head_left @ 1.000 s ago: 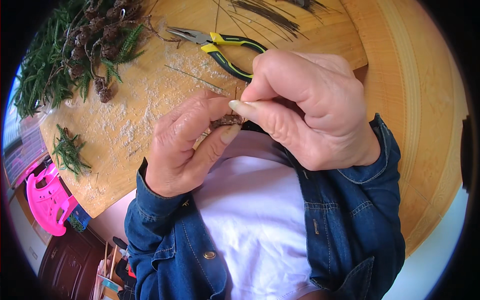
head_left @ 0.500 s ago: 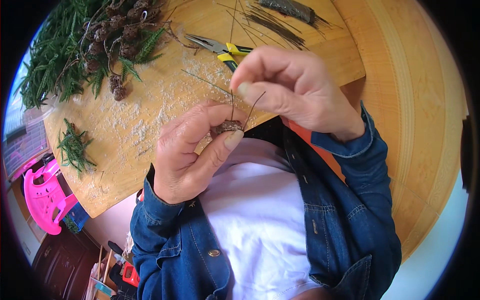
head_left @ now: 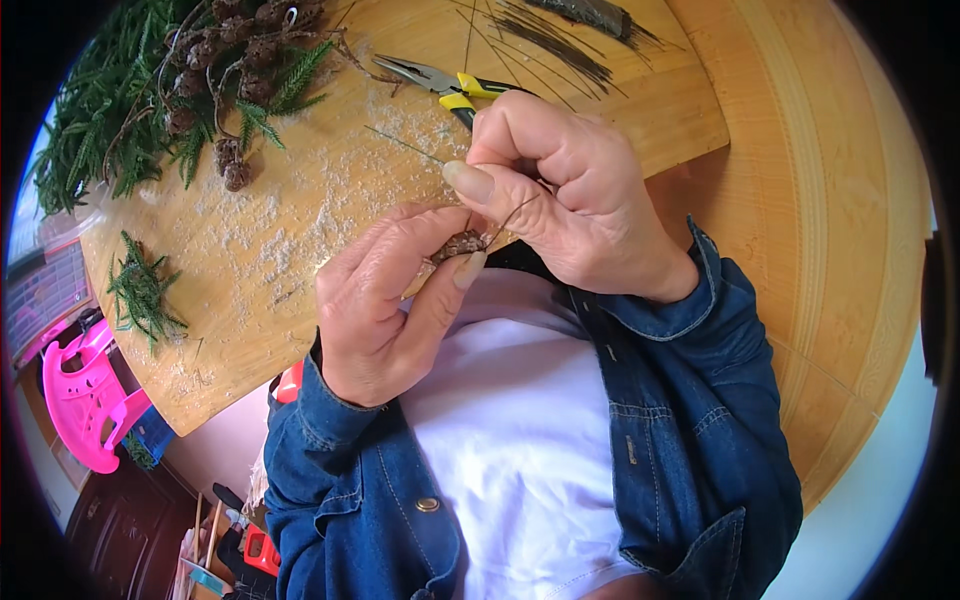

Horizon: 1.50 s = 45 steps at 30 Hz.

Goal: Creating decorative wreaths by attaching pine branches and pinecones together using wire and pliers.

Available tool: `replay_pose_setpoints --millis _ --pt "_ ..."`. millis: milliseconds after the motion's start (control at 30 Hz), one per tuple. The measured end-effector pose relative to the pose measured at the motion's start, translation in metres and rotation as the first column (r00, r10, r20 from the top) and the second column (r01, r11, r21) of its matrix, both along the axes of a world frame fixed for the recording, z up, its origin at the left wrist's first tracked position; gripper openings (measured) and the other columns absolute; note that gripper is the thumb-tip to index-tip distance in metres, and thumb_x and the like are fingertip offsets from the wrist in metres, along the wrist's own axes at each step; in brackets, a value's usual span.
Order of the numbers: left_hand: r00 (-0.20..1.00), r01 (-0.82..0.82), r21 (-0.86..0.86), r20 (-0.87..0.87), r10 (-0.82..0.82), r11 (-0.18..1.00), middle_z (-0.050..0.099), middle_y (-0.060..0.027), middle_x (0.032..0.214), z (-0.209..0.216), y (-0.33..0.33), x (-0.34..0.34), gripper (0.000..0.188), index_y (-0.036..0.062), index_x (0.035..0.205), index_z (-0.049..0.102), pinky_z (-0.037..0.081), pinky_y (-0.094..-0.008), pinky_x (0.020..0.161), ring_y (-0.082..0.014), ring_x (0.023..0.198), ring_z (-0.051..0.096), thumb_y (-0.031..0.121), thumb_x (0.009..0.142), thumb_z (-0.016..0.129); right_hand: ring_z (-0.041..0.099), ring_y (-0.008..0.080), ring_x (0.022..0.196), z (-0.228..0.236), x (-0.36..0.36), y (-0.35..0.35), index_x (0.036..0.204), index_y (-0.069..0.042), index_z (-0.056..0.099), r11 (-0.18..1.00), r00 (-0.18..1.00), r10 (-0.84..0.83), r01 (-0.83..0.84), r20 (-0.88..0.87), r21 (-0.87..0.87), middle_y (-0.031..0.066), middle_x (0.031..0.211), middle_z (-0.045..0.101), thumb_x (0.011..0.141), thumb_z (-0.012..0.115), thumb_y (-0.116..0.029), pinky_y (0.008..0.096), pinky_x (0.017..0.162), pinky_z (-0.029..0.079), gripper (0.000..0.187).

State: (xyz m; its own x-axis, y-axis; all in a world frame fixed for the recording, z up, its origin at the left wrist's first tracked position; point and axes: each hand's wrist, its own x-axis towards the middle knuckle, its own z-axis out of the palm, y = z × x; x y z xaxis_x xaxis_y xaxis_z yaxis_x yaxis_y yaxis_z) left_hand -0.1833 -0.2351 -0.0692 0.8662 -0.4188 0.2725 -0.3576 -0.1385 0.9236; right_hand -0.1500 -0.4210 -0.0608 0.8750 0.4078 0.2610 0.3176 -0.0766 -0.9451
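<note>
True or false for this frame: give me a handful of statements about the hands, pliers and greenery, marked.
1. The left hand pinches a small brown piece. True.
2. The right hand grips the pliers. False: the pliers lie on the table; the right hand is beside a thin dark wire.
3. The pliers' visible handles are yellow and black. True.
4. The pliers' tips point right. False: they point left.
5. Green sprigs spread at upper left. True.

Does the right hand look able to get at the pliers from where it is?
Probably yes: the right hand looks near the pliers, covering part of their handles in this view, with nothing seen lying on them. It seems to be pinching thin wire, though.
</note>
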Motion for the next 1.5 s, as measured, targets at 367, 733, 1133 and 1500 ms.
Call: replay_pose_setpoints --millis 367,733,1133,1500 --pt "0.995 -0.082 0.087 -0.051 0.087 0.993 0.065 -0.0129 0.09 0.002 0.001 -0.002 0.021 -0.0018 0.104 0.06 0.05 -0.0267 0.068 -0.0208 0.073 0.063 -0.001 0.083 0.065 0.044 0.0053 0.06 0.007 -0.005 0.005 0.082 -0.001 0.055 0.987 0.988 -0.152 0.153 0.033 -0.047 -0.0009 0.071 0.052 0.091 0.062 -0.009 0.0204 0.052 0.035 0.013" --pt "0.989 -0.143 -0.007 -0.034 0.142 0.99 0.065 -0.0108 0.089 -0.003 0.002 0.002 0.019 -0.0019 0.103 0.059 0.049 -0.0263 0.068 -0.0185 0.073 0.061 -0.001 0.085 0.063 0.046 0.0044 0.061 0.018 -0.015 -0.008 0.087 0.001 0.057 0.999 0.997 0.006 -0.009 -0.073 -0.036 -0.0003 0.075 0.054 0.087 0.066 -0.004 0.0189 0.053 0.035 0.009" --pt "0.971 -0.207 -0.059 -0.134 0.197 0.977 0.065 -0.0089 0.086 -0.003 -0.002 -0.005 0.019 -0.0027 0.104 0.058 0.048 -0.0229 0.065 -0.0118 0.069 0.06 -0.001 0.086 0.064 0.048 0.0158 0.051 0.012 -0.015 -0.006 0.08 0.001 0.057 0.981 0.899 -0.046 0.123 0.436 -0.149 0.0066 0.065 0.052 0.08 0.066 0.004 0.0268 0.046 0.037 0.01" --pt "0.982 -0.181 -0.092 -0.065 0.176 0.979 0.066 -0.0086 0.088 -0.009 -0.002 -0.002 0.017 -0.0028 0.103 0.059 0.049 -0.0227 0.067 -0.0115 0.072 0.061 0.001 0.087 0.063 0.047 0.0241 0.046 0.017 -0.026 -0.004 0.071 -0.002 0.049 0.874 0.809 0.034 0.261 0.587 -0.41 0.0079 0.062 0.045 0.063 0.065 0.009 0.0334 0.041 0.038 0.021"
